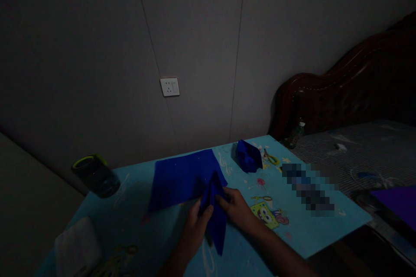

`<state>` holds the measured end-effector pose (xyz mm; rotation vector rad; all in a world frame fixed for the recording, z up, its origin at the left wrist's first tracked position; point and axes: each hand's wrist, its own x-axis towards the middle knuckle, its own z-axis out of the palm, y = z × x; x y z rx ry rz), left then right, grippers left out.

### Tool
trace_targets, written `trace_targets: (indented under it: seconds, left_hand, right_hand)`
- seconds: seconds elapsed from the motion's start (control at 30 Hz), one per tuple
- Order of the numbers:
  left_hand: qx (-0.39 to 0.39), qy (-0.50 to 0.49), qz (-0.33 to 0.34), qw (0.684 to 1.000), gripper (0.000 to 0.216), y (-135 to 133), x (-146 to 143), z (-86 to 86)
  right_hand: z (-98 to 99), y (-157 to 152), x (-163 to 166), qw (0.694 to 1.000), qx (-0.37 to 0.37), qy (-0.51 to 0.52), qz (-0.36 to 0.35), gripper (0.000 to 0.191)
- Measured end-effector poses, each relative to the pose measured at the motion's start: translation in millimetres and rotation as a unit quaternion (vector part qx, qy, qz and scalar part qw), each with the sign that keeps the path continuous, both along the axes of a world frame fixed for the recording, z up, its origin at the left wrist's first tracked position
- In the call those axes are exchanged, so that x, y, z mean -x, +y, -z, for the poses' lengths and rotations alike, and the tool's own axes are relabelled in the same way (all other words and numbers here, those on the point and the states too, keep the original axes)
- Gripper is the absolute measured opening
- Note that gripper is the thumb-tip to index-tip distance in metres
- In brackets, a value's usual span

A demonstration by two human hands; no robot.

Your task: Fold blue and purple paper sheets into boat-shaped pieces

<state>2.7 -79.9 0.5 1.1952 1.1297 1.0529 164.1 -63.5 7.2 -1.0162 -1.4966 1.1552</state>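
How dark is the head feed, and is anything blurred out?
Head view: very dim, colours muted, corners darkest; both hands and the blue paper stay readable. Head view: a pixelated patch hides part of the table. Head view: wall seams bow, showing wide-angle distortion.

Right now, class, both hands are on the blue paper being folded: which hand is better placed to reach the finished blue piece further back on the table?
Probably the right hand: the folded blue piece lies just beyond it, while the left hand would cross over.
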Motion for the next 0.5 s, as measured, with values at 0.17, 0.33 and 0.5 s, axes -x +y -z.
trace_targets:
  seconds: [0.17,0.33,0.5]
  left_hand:
    - [0.022,-0.009,0.01,1.0,0.052,-1.6,-1.5,-2.4]
    - [0.023,-0.014,0.02,0.999,0.051,-1.7,-1.8,0.3]
    - [0.033,-0.032,-0.01,0.999,0.056,2.1,-3.9,6.5]
  right_hand:
    - [4.3,1.1,0.6,0.999,-0.004,-0.021,0.025,0.032]
    - [11.8,0.9,1.1,0.986,-0.031,-0.144,0.077,0.038]
    - [9.3,0.9,0.1,0.979,-0.061,-0.172,0.094,0.036]
